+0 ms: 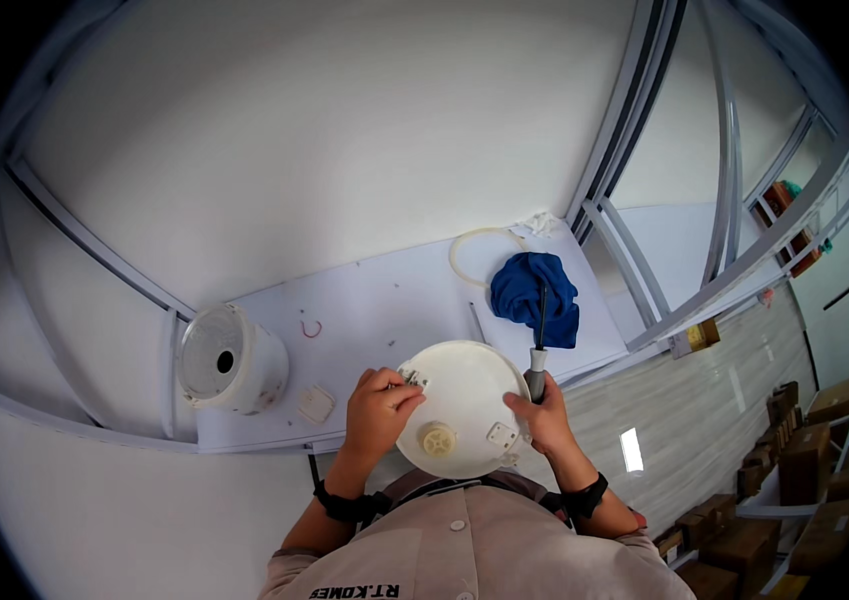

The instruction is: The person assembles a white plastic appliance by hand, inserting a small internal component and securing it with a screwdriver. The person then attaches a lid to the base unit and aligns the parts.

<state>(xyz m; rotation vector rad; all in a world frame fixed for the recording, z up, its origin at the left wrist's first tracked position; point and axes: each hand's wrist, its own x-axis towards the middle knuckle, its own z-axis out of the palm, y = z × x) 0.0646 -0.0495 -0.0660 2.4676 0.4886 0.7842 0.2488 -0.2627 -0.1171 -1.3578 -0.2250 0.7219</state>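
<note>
A white round plastic cover [466,390] is held close in front of my body, its inner side up. On it are a cream round knob-like part [437,439] and a small square white piece [502,435]. My left hand [376,412] pinches a small fitting [412,379] at the cover's upper left edge; the fingers partly hide it. My right hand [544,412] grips the right rim, thumb lying on the cover. The same hand also keeps hold of a screwdriver [537,376] with a grey and white handle, its dark shaft pointing away from me.
On the white table stands a white bucket-like drum [262,365] at left, near a square white plate [316,403] and a thin red wire loop [316,334]. A blue cloth [529,285] and a pale hose [456,262] lie at right. Cardboard boxes [802,470] line the far right.
</note>
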